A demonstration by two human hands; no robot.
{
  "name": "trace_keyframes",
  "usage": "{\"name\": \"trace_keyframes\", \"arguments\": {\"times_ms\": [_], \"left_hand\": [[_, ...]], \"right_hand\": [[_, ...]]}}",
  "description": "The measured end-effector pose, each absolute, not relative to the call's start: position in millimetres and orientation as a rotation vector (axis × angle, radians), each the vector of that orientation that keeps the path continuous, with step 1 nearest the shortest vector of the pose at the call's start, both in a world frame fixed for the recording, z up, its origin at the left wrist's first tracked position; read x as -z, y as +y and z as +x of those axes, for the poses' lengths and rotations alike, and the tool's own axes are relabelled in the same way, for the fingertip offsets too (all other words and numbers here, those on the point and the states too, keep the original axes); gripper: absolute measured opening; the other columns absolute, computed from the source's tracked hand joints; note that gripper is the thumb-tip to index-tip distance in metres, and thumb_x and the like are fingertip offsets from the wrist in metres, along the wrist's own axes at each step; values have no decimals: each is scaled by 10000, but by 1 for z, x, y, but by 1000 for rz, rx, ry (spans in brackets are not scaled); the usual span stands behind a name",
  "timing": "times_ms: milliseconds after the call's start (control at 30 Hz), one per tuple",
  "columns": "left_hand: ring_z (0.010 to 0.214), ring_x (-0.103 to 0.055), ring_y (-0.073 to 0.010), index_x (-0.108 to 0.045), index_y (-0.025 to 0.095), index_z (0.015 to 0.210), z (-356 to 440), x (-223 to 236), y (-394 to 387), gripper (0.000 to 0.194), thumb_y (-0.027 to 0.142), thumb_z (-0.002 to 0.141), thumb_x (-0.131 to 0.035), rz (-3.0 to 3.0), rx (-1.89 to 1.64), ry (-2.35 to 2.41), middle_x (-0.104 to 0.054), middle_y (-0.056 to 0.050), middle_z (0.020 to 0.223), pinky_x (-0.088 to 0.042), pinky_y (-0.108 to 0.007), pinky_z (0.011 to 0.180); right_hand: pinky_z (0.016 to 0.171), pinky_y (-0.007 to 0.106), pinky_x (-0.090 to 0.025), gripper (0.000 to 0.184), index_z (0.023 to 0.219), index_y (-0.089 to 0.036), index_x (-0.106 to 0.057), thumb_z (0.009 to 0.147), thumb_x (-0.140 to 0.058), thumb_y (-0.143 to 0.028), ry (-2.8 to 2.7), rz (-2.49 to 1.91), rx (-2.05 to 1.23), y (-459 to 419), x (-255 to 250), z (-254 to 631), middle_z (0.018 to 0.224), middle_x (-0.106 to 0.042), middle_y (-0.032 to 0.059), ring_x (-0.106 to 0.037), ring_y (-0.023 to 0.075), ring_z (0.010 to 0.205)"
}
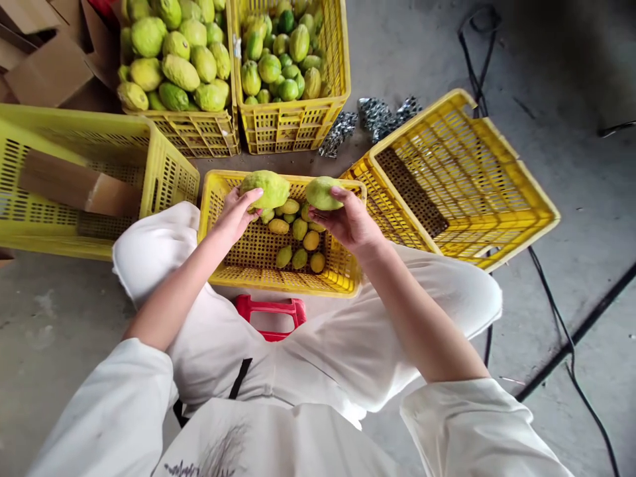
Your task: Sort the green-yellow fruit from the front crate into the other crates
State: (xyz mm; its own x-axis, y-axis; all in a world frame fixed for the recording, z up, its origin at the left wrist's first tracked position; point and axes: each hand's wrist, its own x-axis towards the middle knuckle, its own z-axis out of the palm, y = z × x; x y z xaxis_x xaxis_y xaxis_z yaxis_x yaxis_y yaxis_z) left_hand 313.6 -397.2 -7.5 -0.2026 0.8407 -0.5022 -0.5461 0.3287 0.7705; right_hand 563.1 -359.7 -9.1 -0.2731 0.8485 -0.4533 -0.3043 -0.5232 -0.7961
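My left hand is closed around a large, bumpy yellow-green citrus fruit, with the thumb lying over its near side. A smaller, smoother green citrus fruit is gripped in my right hand, thumb on top. The two fruits are held side by side, a small gap between them. Beneath them is a yellow plastic crate between my knees. Several small green and yellow fruits lie on its perforated bottom, some partly hidden by my hands and the held fruits.
Beyond stand a crate of large yellow-green fruits and a crate of smaller greener ones. A yellow crate with cardboard inside is at left. Another crate tilts at right. Black cables cross the floor. A red stool shows under me.
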Motion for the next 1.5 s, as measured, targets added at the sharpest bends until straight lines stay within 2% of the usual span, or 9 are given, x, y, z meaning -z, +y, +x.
{"name": "trace_keyframes", "arguments": {"times_ms": [133, 300, 433, 567, 733, 933, 1167, 1300, 1500], "left_hand": [[1084, -838, -286, -684, 261, 1021, 316, 4, -400, 524, 342, 627, -1020, 353, -1287, 1188, -838, -47, 1097, -654, -312, 733], [1172, -837, -327, -673, 276, 1084, 318, -1, -402, 589, 352, 598, -997, 380, -1294, 1160, -824, -47, 1092, -697, -355, 784], [1186, -835, -346, -681, 250, 1057, 320, -3, -402, 583, 432, 605, -1002, 389, -1269, 1179, -827, -71, 1051, -703, -367, 803], [1179, -830, -347, -696, 231, 974, 321, -2, -402, 532, 487, 619, -998, 336, -1267, 1241, -828, -80, 1010, -702, -369, 808], [1203, -820, -337, -696, 237, 979, 324, -5, -406, 530, 479, 634, -1017, 299, -1258, 1211, -846, -72, 1069, -714, -426, 904], [1028, -847, -266, -708, 259, 1163, 323, -5, -408, 685, 376, 594, -1072, 358, -1273, 1129, -843, -37, 1087, -699, -363, 823], [980, -812, -232, -692, 268, 1098, 321, 6, -403, 619, 344, 612, -1067, 335, -1329, 1207, -821, -31, 1039, -571, -271, 676], [1066, -813, -253, -720, 285, 1163, 322, 4, -404, 666, 390, 603, -1064, 358, -1321, 1207, -834, -35, 1062, -576, -269, 704], [1085, -831, -292, -714, 256, 1202, 323, -1, -405, 765, 419, 552, -1084, 378, -1289, 1174, -843, -47, 1033, -678, -349, 831]], "right_hand": [[785, 314, -711, 710, 1037, -323, -707, 568, -1134, -642, -754, -1138, -1827, -358, 6, 561, 1038, -801, -22, -770, 195, 915], [781, 270, -663, 629, 1029, -300, -729, 636, -1095, -627, -846, -1100, -1829, -359, 3, 561, 1008, -787, -12, -771, 200, 995], [872, 329, -688, 581, 1143, -313, -748, 708, -1039, -567, -899, -1096, -1883, -361, -1, 563, 1057, -790, -10, -773, 236, 1082], [940, 422, -713, 714, 1239, -362, -698, 645, -1075, -487, -861, -1085, -1915, -361, 0, 564, 1143, -783, -28, -776, 250, 1089], [939, 476, -727, 677, 1051, -319, -649, 612, -1082, -600, -822, -1133, -1964, -356, 7, 563, 1035, -772, -1, -782, 300, 1116], [797, 319, -676, 650, 1021, -302, -719, 599, -1075, -647, -875, -1148, -1879, -355, 5, 559, 1015, -791, 8, -772, 260, 1093], [919, 395, -695, 689, 1097, -343, -645, 601, -1080, -545, -825, -1113, -1877, -355, -2, 561, 1068, -758, -31, -766, 251, 1117], [838, 366, -704, 706, 1015, -333, -598, 559, -1104, -518, -779, -1084, -1943, -355, -4, 561, 1012, -732, -56, -756, 217, 985], [773, 263, -650, 686, 1108, -322, -729, 575, -1105, -535, -830, -1071, -1890, -353, -5, 560, 998, -734, -47, -743, 177, 958]]}}
